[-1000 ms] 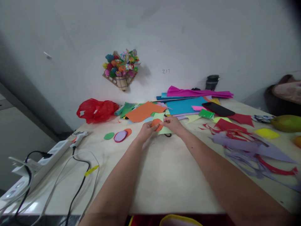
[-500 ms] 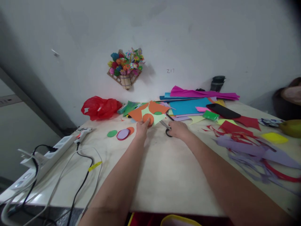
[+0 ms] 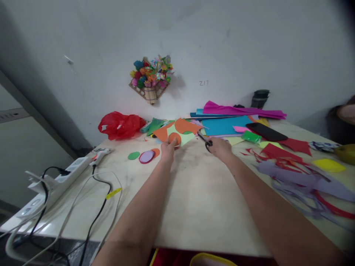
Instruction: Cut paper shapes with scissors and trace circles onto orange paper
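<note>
Orange disc (image 3: 175,137) is pinched by the left hand (image 3: 168,150), against pale-green paper (image 3: 187,139) just beyond its fingertips; dark-handled scissors (image 3: 205,140) are gripped in the curled right hand (image 3: 221,148), blades pointing leftward, away from it.

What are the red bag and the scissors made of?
The red bag looks like thin, slightly shiny plastic: it is crumpled and a bit see-through. The scissors in the right hand seem to have metal blades, greyish and slim, and black handles, perhaps plastic.
</note>
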`<state>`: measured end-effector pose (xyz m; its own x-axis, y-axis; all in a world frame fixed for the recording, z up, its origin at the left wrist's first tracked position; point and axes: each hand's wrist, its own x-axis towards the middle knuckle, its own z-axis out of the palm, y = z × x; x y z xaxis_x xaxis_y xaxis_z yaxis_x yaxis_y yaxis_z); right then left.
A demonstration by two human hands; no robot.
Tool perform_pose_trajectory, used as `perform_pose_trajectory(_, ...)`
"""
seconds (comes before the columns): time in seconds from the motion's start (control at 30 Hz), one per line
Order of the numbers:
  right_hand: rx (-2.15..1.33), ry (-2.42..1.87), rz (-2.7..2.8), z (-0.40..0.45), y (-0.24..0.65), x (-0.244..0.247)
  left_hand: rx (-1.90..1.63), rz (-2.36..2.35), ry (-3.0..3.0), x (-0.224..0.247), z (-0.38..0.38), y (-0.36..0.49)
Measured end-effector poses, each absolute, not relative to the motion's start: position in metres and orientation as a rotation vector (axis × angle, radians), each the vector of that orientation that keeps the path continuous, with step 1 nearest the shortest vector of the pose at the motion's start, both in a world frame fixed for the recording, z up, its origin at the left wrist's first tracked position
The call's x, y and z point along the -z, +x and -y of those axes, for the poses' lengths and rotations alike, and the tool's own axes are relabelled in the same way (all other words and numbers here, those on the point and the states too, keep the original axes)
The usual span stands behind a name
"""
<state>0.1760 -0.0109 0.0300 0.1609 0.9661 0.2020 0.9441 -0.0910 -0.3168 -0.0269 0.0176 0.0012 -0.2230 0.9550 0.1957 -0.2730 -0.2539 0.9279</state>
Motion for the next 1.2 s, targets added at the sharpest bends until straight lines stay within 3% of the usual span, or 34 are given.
perform_pose_trajectory(0.07, -0.2, -1.925, 1.636, 0.007, 0.178, -0.029, -1.668, -1.013, 1.059, -0.002, -0.019, -0.028)
perform_pose_trajectory(0.2, -0.805, -1.359, 1.388, 0.009, 0.171, -0.032, -1.685, -1.051, 1.063, -0.003, -0.022, -0.03)
perform_pose_trajectory(0.3, -1.178, -1.03, 1.441, 0.016, 0.166, -0.035, -1.686, -1.061, 1.047, -0.003, -0.023, -0.032)
perform_pose_trajectory(0.43, -1.441, -0.93, 1.667, 0.021, 0.169, -0.034, -1.694, -1.116, 1.061, -0.004, -0.022, -0.033)
perform_pose_trajectory(0.7, -1.557, -0.986, 1.849, 0.021, 0.177, -0.029, -1.704, -1.166, 1.082, -0.005, -0.021, -0.033)
perform_pose_trajectory(1.2, -1.614, -0.961, 1.672, 0.019, 0.172, -0.027, -1.595, -1.07, 1.051, -0.004, -0.011, -0.024)
